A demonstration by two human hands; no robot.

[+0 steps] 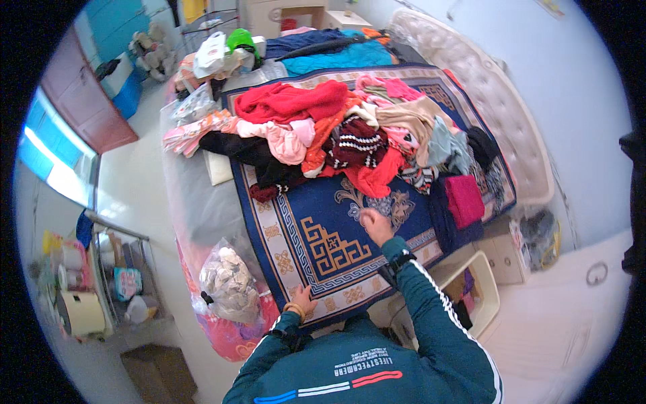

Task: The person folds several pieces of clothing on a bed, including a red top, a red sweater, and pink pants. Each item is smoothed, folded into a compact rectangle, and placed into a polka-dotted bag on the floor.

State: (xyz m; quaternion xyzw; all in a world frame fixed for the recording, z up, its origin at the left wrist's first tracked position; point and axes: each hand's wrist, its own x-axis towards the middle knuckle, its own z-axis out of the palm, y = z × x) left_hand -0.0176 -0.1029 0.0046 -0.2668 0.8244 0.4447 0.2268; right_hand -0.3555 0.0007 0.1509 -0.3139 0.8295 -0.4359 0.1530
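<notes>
My left hand [302, 302] rests at the near left corner of a blue patterned rug [353, 212], fingers apart, holding nothing visible. Over the middle of the rug is my right hand [376, 227], fingers curled and slightly blurred; whether it pinches anything does not show. Beyond it lies a heap of clothes: a red fleece garment [292, 101], a maroon and white knit [358, 141], a coral red piece [378, 174] and a beige garment [411, 118]. Right of my right hand, a folded magenta cloth [465, 201] sits on dark navy fabric [449, 237].
The rug lies on a bed with a tufted headboard [484, 96] at right. A tied clear plastic bag [229, 283] stands left of the rug. A cream bin [487, 303] holding fabric is near my right arm. Bags [209, 53] sit at the far left; a shelf rack [121, 272] stands left.
</notes>
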